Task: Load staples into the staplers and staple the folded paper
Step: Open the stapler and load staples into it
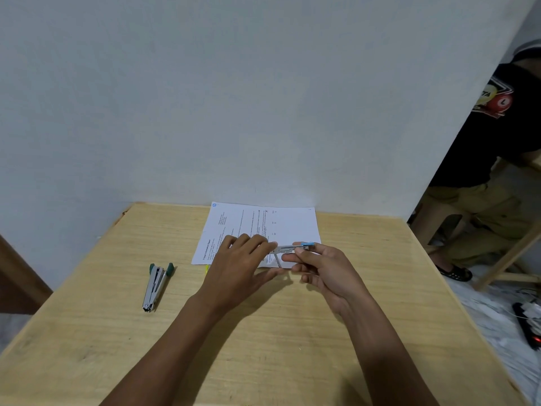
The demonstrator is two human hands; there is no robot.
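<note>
Being pinched between the thumb and curled fingers of the right hand [319, 268], the blue stapler [292, 248] is held just above the near edge of the folded paper [263, 221], which lies flat at the far side of the table [263, 347]. Its metal front end is met by the fingertips of the left hand [240, 259]; whether a staple strip is pinched there cannot be told. If loading is under way, a strip could be skewed in the channel and broken, or a fingertip caught should the sprung part snap shut. The small body could also be twisted out of so light a hold. The green stapler [156, 284] lies opened, well apart to the left.
</note>
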